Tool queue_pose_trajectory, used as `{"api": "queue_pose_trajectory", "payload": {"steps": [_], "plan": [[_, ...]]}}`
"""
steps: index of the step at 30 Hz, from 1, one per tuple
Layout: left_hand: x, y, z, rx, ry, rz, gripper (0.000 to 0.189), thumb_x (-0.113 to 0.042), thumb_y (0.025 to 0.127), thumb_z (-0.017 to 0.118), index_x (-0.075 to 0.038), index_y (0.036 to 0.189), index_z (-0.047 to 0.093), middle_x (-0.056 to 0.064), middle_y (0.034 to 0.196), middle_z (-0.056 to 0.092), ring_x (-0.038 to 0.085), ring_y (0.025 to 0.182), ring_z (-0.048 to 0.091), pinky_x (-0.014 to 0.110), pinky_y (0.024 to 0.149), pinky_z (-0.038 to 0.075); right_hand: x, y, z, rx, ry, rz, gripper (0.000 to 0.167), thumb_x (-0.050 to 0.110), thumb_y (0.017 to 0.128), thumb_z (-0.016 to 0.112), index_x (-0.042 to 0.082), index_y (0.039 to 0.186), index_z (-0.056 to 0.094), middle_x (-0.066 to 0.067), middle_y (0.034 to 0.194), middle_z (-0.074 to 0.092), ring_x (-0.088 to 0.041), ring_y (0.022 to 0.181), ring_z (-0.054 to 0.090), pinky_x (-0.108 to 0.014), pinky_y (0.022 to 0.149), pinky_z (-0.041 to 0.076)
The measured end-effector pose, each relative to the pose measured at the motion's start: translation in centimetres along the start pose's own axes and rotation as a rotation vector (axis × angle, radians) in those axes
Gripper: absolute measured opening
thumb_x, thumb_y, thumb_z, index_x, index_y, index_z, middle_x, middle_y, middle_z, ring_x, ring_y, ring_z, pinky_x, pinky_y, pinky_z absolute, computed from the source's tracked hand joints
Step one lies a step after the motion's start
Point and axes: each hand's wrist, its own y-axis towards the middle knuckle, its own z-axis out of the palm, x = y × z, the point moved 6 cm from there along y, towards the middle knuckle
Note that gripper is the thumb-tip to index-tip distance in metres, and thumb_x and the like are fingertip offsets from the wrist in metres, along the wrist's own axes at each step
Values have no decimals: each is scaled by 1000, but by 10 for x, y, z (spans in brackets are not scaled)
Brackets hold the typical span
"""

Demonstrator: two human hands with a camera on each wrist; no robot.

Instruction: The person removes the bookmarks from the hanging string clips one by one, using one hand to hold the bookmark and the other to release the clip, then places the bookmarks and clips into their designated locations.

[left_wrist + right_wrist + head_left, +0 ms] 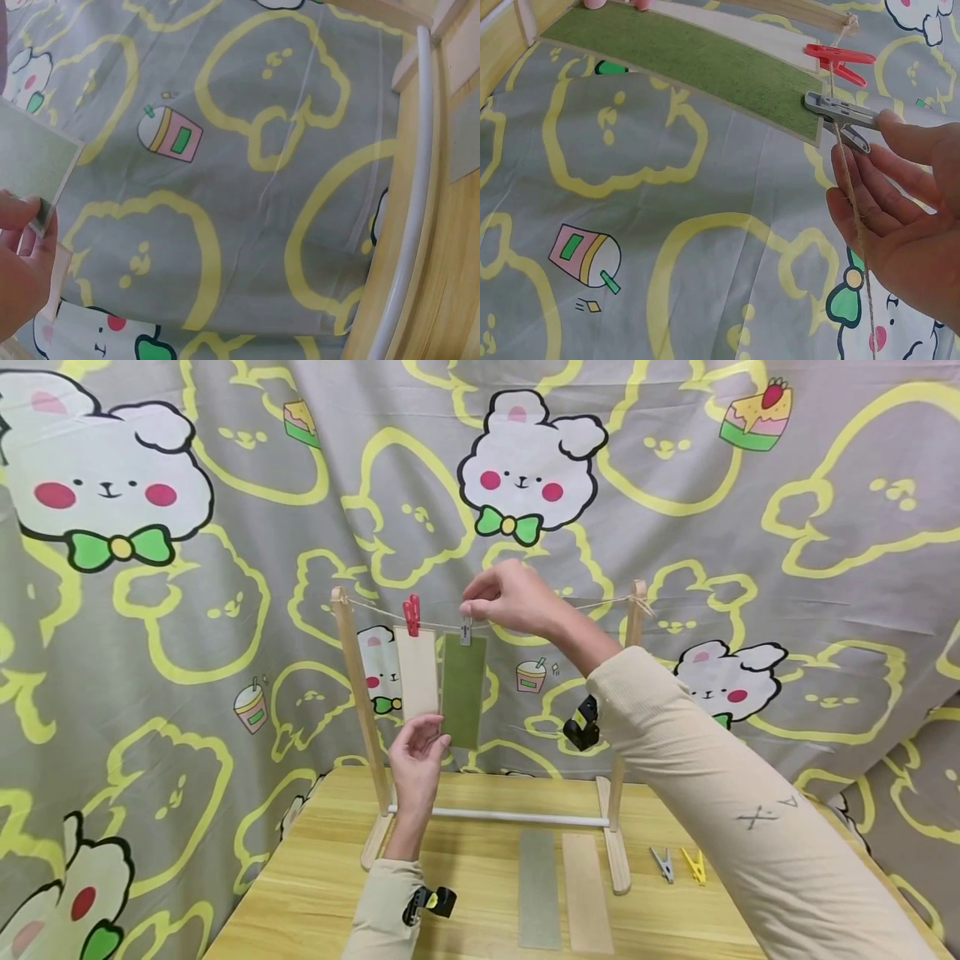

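The green card (463, 697) hangs from the string (868, 296), its long axis running nearly 12 to 6 o'clock in the head view. The grey clip (467, 633) bites its top edge where the string crosses. From the right hand (517, 599) the card lies toward 7 o'clock; this hand is nearer the top end, fingers partly curled, thumb and fingers pinching the clip's handles. From the left hand (415, 766) the card lies toward 1 o'clock; this hand is nearer the bottom end, pinching the lower corner between thumb and fingers. At the card's 9 o'clock, just beside it, hangs the cream card (417, 677) under a red clothespin (412, 615). On the bench (300, 885), the grey-green card (538, 889) and beige card (587, 893) lie toward 5 o'clock, the loose grey clothespin (662, 865) and yellow clothespin (695, 865) toward 4.
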Motion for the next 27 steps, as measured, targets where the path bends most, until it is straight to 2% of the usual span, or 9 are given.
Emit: {"api": "queue_pose_trajectory", "payload": {"steps": [5, 13, 18, 27], "plan": [[-2, 0, -1, -3, 2, 13, 34, 29, 77, 65, 19, 109, 62, 26, 111, 68, 14, 101, 69, 26, 91, 59, -1, -1, -1, 1, -8, 9, 23, 19, 97, 72, 2, 112, 76, -12, 102, 76, -24, 95, 70, -37, 86, 57], [-1, 0, -2, -6, 12, -22, 33, 28, 77, 67, 18, 109, 63, 23, 110, 69, 14, 95, 69, 26, 87, 60, -4, -2, -4, -27, -2, 34, 20, 20, 96, 73, 4, 107, 77, -9, 99, 75, -20, 91, 68, -34, 81, 55], [-2, 0, -2, 2, 0, -21, 33, 28, 77, 68, 19, 109, 62, 23, 109, 69, 14, 96, 69, 26, 88, 60, -1, -2, -6, -82, 3, 11, 16, 18, 95, 73, 4, 103, 77, -8, 96, 74, -19, 88, 66, -33, 78, 55], [-2, 0, -4, -3, 10, -25, 34, 29, 76, 68, 19, 108, 63, 26, 110, 68, 15, 96, 70, 27, 88, 60, 4, -2, -16, -228, -13, -57, 8, 12, 94, 73, 5, 96, 76, -7, 92, 72, -17, 83, 66, -29, 78, 55]]}}
